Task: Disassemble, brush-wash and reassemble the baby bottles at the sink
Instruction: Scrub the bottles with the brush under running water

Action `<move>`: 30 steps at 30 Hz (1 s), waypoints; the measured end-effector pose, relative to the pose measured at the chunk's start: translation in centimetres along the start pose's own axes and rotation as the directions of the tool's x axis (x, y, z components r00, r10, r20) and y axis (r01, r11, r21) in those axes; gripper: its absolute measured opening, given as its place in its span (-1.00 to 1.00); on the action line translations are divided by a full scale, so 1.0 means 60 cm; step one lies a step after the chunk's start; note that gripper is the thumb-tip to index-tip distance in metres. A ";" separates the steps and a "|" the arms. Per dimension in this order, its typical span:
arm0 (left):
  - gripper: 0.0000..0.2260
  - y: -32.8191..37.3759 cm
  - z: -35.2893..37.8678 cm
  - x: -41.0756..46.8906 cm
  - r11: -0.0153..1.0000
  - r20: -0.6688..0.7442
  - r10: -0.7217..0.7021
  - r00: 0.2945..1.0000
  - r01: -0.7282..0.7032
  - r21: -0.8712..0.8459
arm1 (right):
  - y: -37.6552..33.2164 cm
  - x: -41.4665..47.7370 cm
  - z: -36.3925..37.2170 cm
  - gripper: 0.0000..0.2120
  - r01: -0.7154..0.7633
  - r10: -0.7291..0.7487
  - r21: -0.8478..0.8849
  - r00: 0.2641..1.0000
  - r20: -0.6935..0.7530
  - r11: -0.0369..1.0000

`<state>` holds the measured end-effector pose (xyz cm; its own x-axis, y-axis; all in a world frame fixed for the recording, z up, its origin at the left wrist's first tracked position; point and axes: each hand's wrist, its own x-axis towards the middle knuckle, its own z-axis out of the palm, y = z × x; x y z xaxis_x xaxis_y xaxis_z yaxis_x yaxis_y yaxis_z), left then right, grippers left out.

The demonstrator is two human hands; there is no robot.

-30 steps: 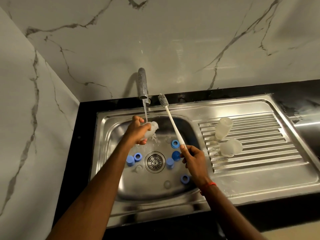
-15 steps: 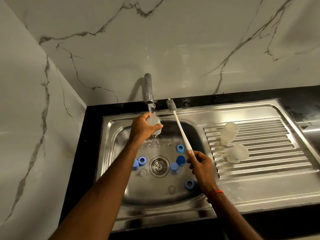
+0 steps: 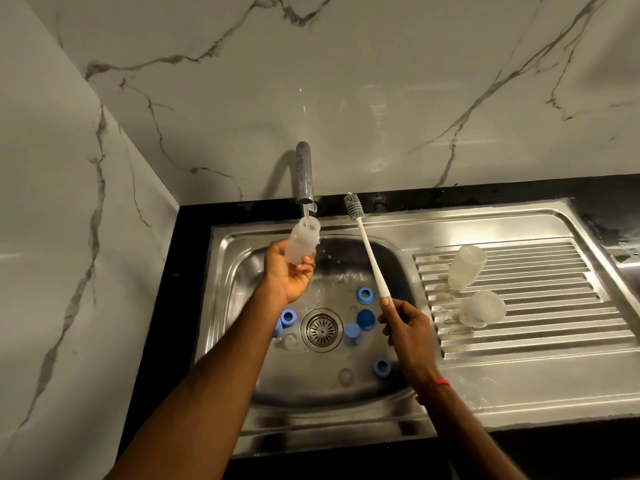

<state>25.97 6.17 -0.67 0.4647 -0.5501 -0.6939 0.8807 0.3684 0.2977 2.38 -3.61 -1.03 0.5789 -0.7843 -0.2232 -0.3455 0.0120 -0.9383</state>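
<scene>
The translucent plastic baby bottle (image 3: 302, 243) sits nearly upright, mouth up beneath the grey metal tap (image 3: 305, 174), its base gripped by the left hand (image 3: 289, 275). The right hand (image 3: 405, 323) grasps the long white bottle brush (image 3: 369, 251) by its handle end, bristles up, just right of that mouth.

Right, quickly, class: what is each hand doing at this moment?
Left hand: grips the clear bottle, mouth up under the tap stream.
Right hand: grips the handle end of the bottle brush, bristles pointing up.
</scene>
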 end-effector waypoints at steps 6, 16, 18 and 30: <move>-0.65 -0.025 -0.020 0.024 0.995 -0.044 -0.071 0.996 0.068 -0.069 | 0.002 0.000 -0.002 -0.86 -0.015 0.015 0.014 1.000 -0.009 1.000; -0.60 -0.027 -0.004 0.034 0.992 -0.158 0.056 0.986 -0.037 0.117 | 0.007 0.003 -0.002 -0.83 -0.038 0.038 0.019 0.999 -0.016 0.999; -0.60 -0.021 -0.008 0.032 0.996 -0.161 0.058 0.985 -0.046 0.077 | 0.005 0.002 -0.001 -0.85 -0.034 0.034 0.024 0.999 -0.013 0.999; -0.57 -0.002 -0.014 0.017 0.992 -0.128 0.101 0.987 -0.090 0.091 | 0.005 0.002 0.001 -0.84 -0.030 0.030 0.013 1.000 0.002 0.999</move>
<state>26.26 6.18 -1.98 0.5359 -0.4092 -0.7385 0.8399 0.3469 0.4174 2.38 -3.65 -1.33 0.5696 -0.7823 -0.2521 -0.3535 0.0438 -0.9344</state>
